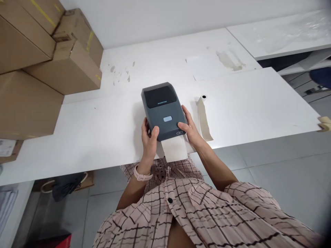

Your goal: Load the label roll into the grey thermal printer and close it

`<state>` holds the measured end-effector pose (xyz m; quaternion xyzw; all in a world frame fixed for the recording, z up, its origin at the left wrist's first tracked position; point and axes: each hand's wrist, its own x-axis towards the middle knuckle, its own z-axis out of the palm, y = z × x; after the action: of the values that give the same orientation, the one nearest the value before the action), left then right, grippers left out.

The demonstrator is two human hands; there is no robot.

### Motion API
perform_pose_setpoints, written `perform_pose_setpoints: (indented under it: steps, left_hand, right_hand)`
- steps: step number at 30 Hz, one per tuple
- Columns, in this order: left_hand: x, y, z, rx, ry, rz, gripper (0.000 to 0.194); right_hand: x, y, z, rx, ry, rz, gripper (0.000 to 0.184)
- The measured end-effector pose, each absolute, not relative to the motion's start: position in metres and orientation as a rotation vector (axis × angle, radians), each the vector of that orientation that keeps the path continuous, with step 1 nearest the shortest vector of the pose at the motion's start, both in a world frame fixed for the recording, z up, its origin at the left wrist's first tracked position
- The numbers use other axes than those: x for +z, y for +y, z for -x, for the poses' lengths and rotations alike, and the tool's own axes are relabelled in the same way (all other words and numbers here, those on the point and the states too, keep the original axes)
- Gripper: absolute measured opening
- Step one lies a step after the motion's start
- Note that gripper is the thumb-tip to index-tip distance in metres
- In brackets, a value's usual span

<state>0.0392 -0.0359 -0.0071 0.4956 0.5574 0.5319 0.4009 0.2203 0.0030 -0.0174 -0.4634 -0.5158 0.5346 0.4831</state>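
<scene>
A dark grey label printer (161, 106) sits on the white table (103, 131) near its front edge. White label paper (175, 150) hangs out of its front slot over the table edge. My left hand (148, 139) grips the printer's front left corner, thumb on top. My right hand (190, 129) holds the front right corner, thumb resting on the lid near a small button. Both hands are wrapped around the printer's sides.
Stacked cardboard boxes (38, 62) fill the table's left end. A strip of backing paper with a small roll core (203, 117) lies right of the printer. A white sheet (204, 67) lies further back. A tape roll (325, 123) sits at the right edge.
</scene>
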Motion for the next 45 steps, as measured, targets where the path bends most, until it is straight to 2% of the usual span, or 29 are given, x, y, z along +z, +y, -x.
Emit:
perform_pose_setpoints:
  steps: [2, 4, 6, 9, 14, 16, 19, 23, 26, 28, 32, 35, 38, 41, 45]
  left_hand:
    - [-0.017, -0.06, -0.044, 1.462, 1.589, -1.254, 0.067]
    - [-0.026, -0.086, -0.048, 1.556, 1.715, -1.183, 0.05]
    - [-0.028, -0.102, -0.052, 1.3, 1.561, -1.14, 0.04]
    - [-0.014, -0.105, -0.056, 0.993, 1.276, -0.949, 0.043]
    - [0.006, -0.093, -0.057, 0.989, 1.15, -0.766, 0.051]
    - [0.001, -0.096, -0.053, 0.962, 1.209, -0.862, 0.048]
    - [-0.012, -0.102, -0.039, 0.955, 1.356, -1.117, 0.047]
    - [-0.016, -0.101, -0.02, 1.22, 1.589, -1.281, 0.032]
    - [-0.006, -0.088, -0.019, 1.379, 1.658, -1.345, 0.041]
    - [0.001, -0.078, -0.027, 1.409, 1.583, -1.402, 0.052]
    - [0.004, -0.067, -0.047, 1.449, 1.445, -1.411, 0.072]
    - [-0.003, -0.068, -0.052, 1.47, 1.425, -1.309, 0.079]
    - [-0.013, -0.068, -0.049, 1.401, 1.382, -1.221, 0.082]
    - [-0.022, -0.065, -0.045, 1.383, 1.379, -1.22, 0.077]
    - [-0.027, -0.061, -0.04, 1.452, 1.5, -1.314, 0.07]
  right_hand:
    - [-0.018, 0.004, -0.221, 1.299, -1.294, 1.137, 0.104]
    - [-0.019, 0.004, -0.221, 1.276, -1.326, 1.144, 0.103]
    - [-0.021, 0.004, -0.219, 1.255, -1.328, 1.141, 0.104]
    - [-0.024, 0.004, -0.217, 1.26, -1.286, 1.12, 0.103]
    - [-0.019, 0.001, -0.217, 1.239, -1.322, 1.111, 0.094]
    - [-0.01, -0.003, -0.217, 1.083, -1.41, 1.156, 0.087]
    - [0.007, -0.01, -0.215, 0.662, -1.629, 1.188, 0.069]
    - [0.023, -0.015, -0.209, 0.259, -1.966, 1.102, 0.06]
    - [0.03, -0.014, -0.203, 0.071, -2.034, 1.093, 0.054]
    - [0.035, -0.011, -0.199, 0.01, -2.027, 1.069, 0.044]
    - [0.041, -0.005, -0.204, 0.228, -1.979, 1.043, 0.027]
    - [0.026, -0.011, -0.211, 0.57, -1.774, 1.001, 0.038]
    - [-0.003, -0.024, -0.214, 0.728, -1.418, 1.04, 0.054]
    - [-0.024, -0.033, -0.212, 0.863, -1.248, 1.07, 0.056]
    - [-0.025, -0.033, -0.212, 0.919, -1.223, 1.021, 0.054]
